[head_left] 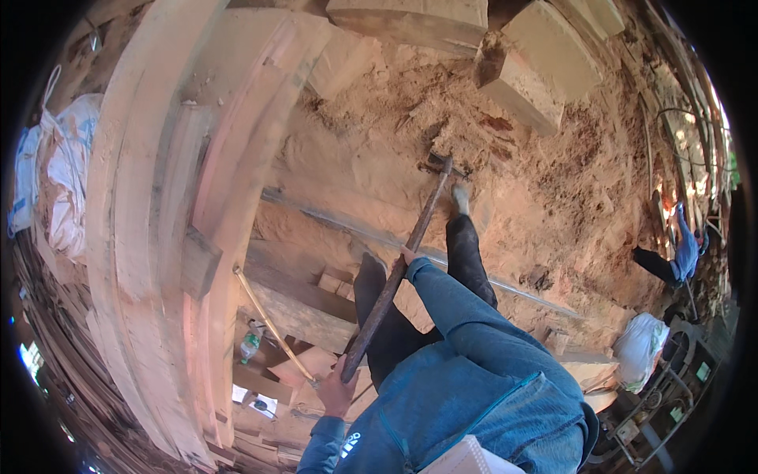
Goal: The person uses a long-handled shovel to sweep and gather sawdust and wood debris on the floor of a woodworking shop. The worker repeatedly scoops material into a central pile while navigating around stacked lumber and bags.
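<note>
Long-handled tool with a dark brown wooden shaft (pixel 384 299) slants from between six and seven o'clock up to one o'clock, where its small dark head (pixel 444 160) sits partly hidden in loose reddish-brown sawdust (pixel 553 213).

From the left, we have white-and-blue woven sacks (pixel 76 178) near nine, then thick pale timber beams (pixel 130 213) stretching from eleven to seven. Toward eight, a clear-and-green plastic bottle (pixel 249 345) lies near a thin, light-coloured wooden stick (pixel 272 328).

Between six and seven, our left hand (pixel 338 389) has its fingers curled around the shaft's near end. Close to the clock's centre, our right hand (pixel 407 257) wraps the shaft farther along; we cannot tell how every finger lies. Such a wide spacing should give us good leverage: the lower hand can steer while the upper one drives, with the head kept low and the strokes even.

Our forward foot (pixel 460 199) is just beside the head, so we would do well to angle strokes away from it and from the squared pale timber block (pixel 545 67) between one and two. At three, a co-worker in blue (pixel 685 254) is well apart from us.
</note>
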Available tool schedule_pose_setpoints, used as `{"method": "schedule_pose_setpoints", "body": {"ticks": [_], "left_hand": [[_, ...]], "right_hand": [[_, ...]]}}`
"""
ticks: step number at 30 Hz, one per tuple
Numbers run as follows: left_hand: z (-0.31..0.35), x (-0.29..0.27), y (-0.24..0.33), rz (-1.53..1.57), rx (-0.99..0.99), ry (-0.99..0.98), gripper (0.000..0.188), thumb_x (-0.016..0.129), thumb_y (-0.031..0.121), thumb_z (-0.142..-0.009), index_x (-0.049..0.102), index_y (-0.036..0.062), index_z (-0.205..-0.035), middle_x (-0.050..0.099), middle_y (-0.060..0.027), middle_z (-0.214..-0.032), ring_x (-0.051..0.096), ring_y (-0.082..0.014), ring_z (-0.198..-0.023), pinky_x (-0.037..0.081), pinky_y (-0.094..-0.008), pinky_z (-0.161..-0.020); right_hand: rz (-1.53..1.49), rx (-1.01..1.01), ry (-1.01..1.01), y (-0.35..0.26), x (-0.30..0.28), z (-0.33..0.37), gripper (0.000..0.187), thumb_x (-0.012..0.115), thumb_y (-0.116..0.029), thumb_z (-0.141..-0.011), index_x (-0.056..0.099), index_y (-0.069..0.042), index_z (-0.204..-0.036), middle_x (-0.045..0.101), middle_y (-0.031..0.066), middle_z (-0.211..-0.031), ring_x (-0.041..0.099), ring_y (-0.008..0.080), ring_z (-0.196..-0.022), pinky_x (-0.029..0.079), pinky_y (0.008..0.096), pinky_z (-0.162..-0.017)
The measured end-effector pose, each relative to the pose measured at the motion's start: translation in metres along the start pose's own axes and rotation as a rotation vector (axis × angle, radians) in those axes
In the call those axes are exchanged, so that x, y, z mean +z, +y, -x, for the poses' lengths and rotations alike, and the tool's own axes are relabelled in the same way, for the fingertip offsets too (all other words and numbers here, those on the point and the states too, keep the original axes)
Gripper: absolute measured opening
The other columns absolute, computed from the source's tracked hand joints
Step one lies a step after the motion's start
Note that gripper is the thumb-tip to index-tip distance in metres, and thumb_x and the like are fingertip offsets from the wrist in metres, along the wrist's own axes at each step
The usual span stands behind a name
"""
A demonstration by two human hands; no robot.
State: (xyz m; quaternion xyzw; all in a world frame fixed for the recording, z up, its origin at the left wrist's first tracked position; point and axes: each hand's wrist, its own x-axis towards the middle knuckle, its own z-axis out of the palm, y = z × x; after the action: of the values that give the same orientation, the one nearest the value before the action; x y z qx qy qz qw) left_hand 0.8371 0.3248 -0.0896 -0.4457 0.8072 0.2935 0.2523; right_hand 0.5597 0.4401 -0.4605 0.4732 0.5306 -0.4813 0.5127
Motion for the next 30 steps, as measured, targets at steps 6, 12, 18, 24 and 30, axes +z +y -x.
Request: {"method": "schedule_pose_setpoints", "body": {"ticks": [6,12,18,24,30], "left_hand": [[0.011,0.050,-0.002,-0.014,-0.218,-0.141,0.027,0.065,0.024,-0.079,0.062,0.0211,-0.106,0.065,-0.0122,-0.068,0.066,-0.0345,-0.065,0.049,-0.0487,-0.058],[0.030,0.100,-0.006,0.005,-0.302,-0.208,0.033,0.066,0.017,-0.072,0.060,0.0195,-0.105,0.066,-0.0116,-0.072,0.066,-0.0344,-0.070,0.049,-0.0482,-0.060],[0.008,0.128,-0.063,0.017,-0.274,-0.261,0.036,0.069,0.020,-0.068,0.060,0.0194,-0.103,0.067,-0.0134,-0.074,0.066,-0.0361,-0.071,0.051,-0.0478,-0.062],[-0.003,0.139,-0.077,0.031,-0.315,-0.364,0.035,0.070,0.023,-0.070,0.060,0.0190,-0.104,0.066,-0.0152,-0.070,0.065,-0.0387,-0.070,0.052,-0.0483,-0.065],[0.000,0.140,-0.073,0.004,-0.391,-0.516,0.037,0.073,0.024,-0.068,0.060,0.0167,-0.102,0.067,-0.0170,-0.076,0.065,-0.0401,-0.076,0.053,-0.0475,-0.069]], "right_hand": [[0.012,0.066,-0.072,-0.024,-0.031,0.001,0.047,0.064,-0.050,-0.087,0.050,-0.006,-0.098,0.055,0.0168,-0.070,0.062,0.0344,-0.066,0.053,0.0535,-0.063],[-0.195,0.103,-0.148,-0.081,-0.050,-0.052,0.034,0.063,-0.039,-0.089,0.048,-0.009,-0.085,0.047,0.0089,-0.059,0.052,0.0251,-0.054,0.049,0.0435,-0.054],[-0.005,0.088,0.114,-0.058,-0.035,-0.095,0.030,0.059,-0.030,-0.091,0.046,-0.006,-0.080,0.042,0.0075,-0.056,0.047,0.0245,-0.046,0.045,0.0425,-0.046],[0.106,0.039,0.292,-0.054,-0.028,-0.085,0.031,0.061,-0.028,-0.091,0.046,-0.002,-0.084,0.047,0.0108,-0.053,0.050,0.0262,-0.041,0.045,0.0438,-0.040],[0.046,0.021,0.365,-0.054,-0.032,-0.080,0.027,0.065,-0.019,-0.089,0.048,0.000,-0.080,0.047,0.0097,-0.051,0.049,0.0230,-0.037,0.043,0.0394,-0.035]]}}
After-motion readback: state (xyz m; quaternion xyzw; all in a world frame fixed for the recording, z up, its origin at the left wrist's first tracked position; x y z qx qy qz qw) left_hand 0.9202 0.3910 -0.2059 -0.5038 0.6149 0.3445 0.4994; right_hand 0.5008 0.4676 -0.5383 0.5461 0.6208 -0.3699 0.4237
